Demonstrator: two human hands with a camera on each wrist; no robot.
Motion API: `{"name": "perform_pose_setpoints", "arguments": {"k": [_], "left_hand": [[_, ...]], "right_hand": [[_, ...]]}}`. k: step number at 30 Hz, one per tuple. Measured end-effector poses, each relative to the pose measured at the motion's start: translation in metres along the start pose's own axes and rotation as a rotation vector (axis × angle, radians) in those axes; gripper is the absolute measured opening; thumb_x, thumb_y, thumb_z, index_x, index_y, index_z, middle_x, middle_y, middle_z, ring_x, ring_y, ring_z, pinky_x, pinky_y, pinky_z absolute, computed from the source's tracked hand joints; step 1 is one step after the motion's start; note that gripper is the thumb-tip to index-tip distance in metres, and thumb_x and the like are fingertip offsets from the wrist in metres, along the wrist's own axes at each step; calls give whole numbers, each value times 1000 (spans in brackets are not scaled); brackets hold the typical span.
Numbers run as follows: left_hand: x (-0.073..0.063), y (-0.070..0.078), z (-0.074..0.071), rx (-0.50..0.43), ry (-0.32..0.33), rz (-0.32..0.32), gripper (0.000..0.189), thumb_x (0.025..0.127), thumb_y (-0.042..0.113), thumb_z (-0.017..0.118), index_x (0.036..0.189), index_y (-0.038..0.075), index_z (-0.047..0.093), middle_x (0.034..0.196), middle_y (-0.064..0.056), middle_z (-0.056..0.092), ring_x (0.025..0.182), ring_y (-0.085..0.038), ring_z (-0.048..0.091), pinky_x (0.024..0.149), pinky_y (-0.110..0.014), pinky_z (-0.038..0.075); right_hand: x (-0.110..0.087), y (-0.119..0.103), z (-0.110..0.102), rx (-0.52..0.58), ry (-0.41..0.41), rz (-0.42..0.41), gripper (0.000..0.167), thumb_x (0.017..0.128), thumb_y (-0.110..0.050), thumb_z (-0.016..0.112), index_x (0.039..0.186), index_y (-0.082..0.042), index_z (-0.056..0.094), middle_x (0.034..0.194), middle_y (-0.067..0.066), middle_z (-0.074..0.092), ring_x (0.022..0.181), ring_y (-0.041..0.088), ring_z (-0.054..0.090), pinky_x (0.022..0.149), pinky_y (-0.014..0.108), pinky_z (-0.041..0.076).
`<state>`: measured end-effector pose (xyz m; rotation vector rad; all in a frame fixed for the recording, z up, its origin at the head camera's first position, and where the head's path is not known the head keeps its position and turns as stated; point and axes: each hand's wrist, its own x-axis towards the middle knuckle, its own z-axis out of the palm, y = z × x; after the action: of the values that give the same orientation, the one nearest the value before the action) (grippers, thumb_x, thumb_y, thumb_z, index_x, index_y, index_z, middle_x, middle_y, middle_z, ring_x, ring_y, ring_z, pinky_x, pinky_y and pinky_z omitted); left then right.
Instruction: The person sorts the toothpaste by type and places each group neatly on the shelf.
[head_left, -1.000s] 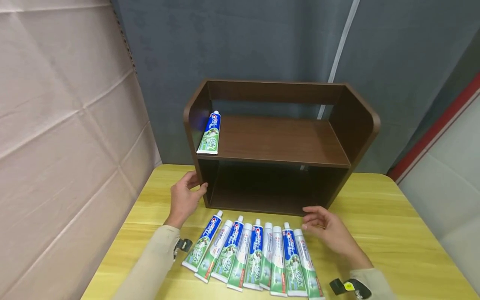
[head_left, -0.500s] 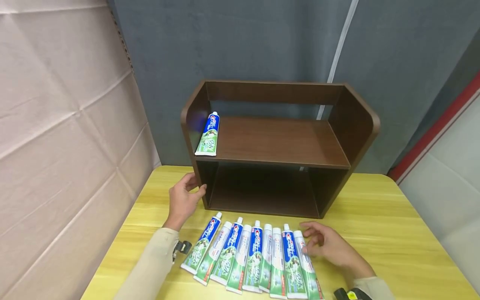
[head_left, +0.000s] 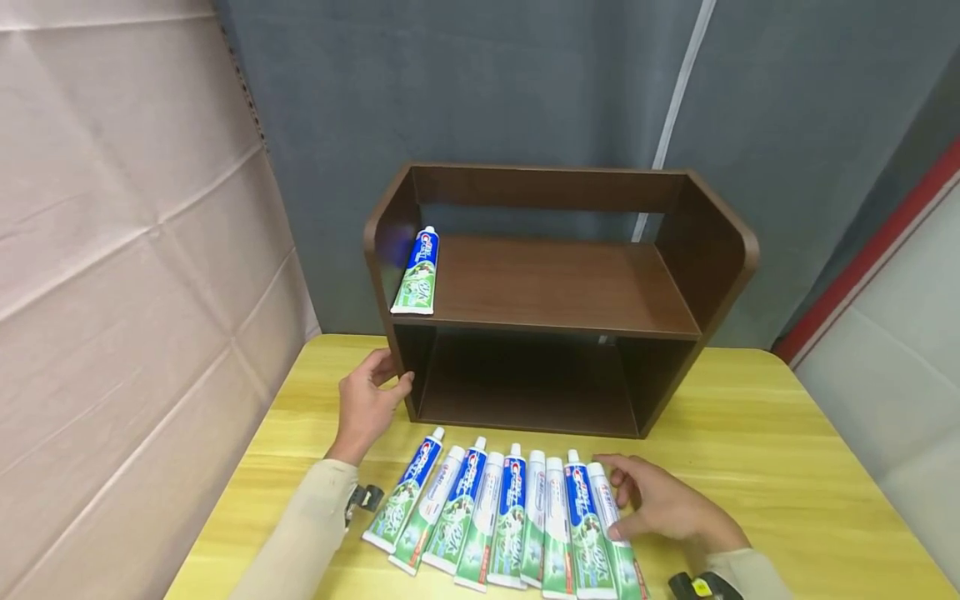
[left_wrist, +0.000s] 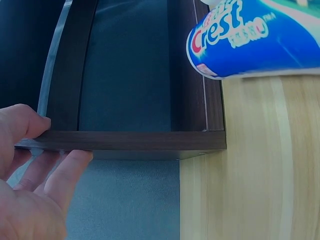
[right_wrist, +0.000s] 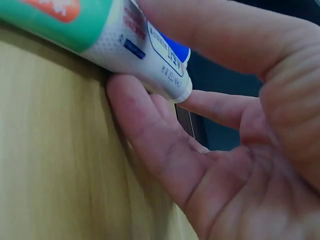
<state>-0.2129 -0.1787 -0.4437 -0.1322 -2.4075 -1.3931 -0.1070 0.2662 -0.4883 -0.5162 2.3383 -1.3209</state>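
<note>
My left hand (head_left: 367,404) grips the left side panel of a dark brown two-tier shelf (head_left: 555,325). In the left wrist view the thumb and fingers (left_wrist: 70,175) lie on opposite faces of that panel. My right hand (head_left: 663,504) is at the rightmost toothpaste tube (head_left: 606,496), a white and green one. The right wrist view has the thumb over this tube and curled fingers (right_wrist: 132,100) along its lower side, by the table. A blue and green Crest toothpaste tube (head_left: 420,271) lies on the upper tier, against the left panel.
Several more toothpaste tubes (head_left: 465,500), blue-green and white-green, lie in a fanned row before the shelf, caps toward it. The yellow wood-grain table (head_left: 780,467) carries everything. A grey curtain (head_left: 525,83) hangs behind and a pale fabric wall (head_left: 135,292) stands left.
My right hand has moved from the shelf's lower front edge down toward the person, onto the rightmost toothpaste tube. The left hand has kept its grip on the shelf panel.
</note>
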Motion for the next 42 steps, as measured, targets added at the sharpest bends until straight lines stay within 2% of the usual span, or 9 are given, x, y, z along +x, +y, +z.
{"name": "perform_pose_setpoints", "arguments": {"k": [5, 11, 16, 19, 23, 28, 31, 42], "left_hand": [[-1, -1, 0, -24, 0, 5, 39, 91, 10, 83, 127, 7, 70, 121, -16, 76, 117, -38, 74, 98, -54, 61], [0, -3, 0, -40, 5, 20, 37, 90, 8, 83, 125, 10, 72, 119, -15, 77, 116, -37, 75, 95, -50, 63], [0, -3, 2, -39, 4, 32, 35, 90, 9, 82, 124, 10, 72, 118, -15, 78, 115, -38, 75, 94, -50, 63], [0, -3, 1, -43, -1, 22, 35, 91, 9, 82, 124, 10, 72, 118, -15, 77, 115, -38, 75, 95, -52, 62], [-1, -4, 0, -44, -7, 12, 36, 92, 11, 82, 127, 8, 71, 119, -15, 77, 117, -38, 74, 97, -54, 61], [-1, -4, -1, -40, -11, 10, 38, 93, 11, 81, 129, 7, 70, 122, -15, 76, 119, -38, 74, 96, -54, 61], [-1, -4, 0, -34, -11, 7, 38, 93, 10, 81, 129, 7, 70, 122, -15, 76, 118, -38, 74, 97, -54, 61], [-2, -4, 0, -32, -8, -5, 37, 93, 15, 81, 128, 10, 71, 120, -13, 77, 118, -36, 74, 99, -53, 61]], "right_hand": [[-1, -3, 0, -15, -2, 11, 89, 74, -17, 94, 148, -4, 46, 105, 14, 57, 89, 21, 57, 75, 25, 53], [-7, -8, 1, 35, -37, 67, 84, 82, -16, 90, 149, -15, 39, 100, 13, 64, 82, 20, 63, 72, 27, 56], [-11, -9, 5, 56, -20, 47, 88, 84, -16, 88, 155, -13, 35, 97, 15, 65, 73, 17, 62, 67, 29, 58], [-14, -8, 8, 72, -11, 26, 90, 87, -16, 87, 158, -12, 32, 98, 16, 65, 73, 16, 63, 69, 29, 60], [-16, -6, 12, 80, 27, 20, 84, 89, -17, 85, 157, -15, 35, 101, 15, 70, 79, 17, 69, 73, 29, 62], [-20, -3, 17, 118, 111, 3, 55, 93, -16, 82, 140, -12, 53, 114, 17, 73, 96, 18, 73, 81, 27, 62], [-21, 0, 20, 146, 168, -30, 42, 93, -13, 80, 131, -7, 62, 118, 20, 71, 98, 16, 71, 81, 28, 62], [-21, -1, 24, 132, 306, -104, 33, 95, -11, 77, 127, -3, 71, 115, 16, 75, 94, 12, 73, 80, 29, 65]]}}
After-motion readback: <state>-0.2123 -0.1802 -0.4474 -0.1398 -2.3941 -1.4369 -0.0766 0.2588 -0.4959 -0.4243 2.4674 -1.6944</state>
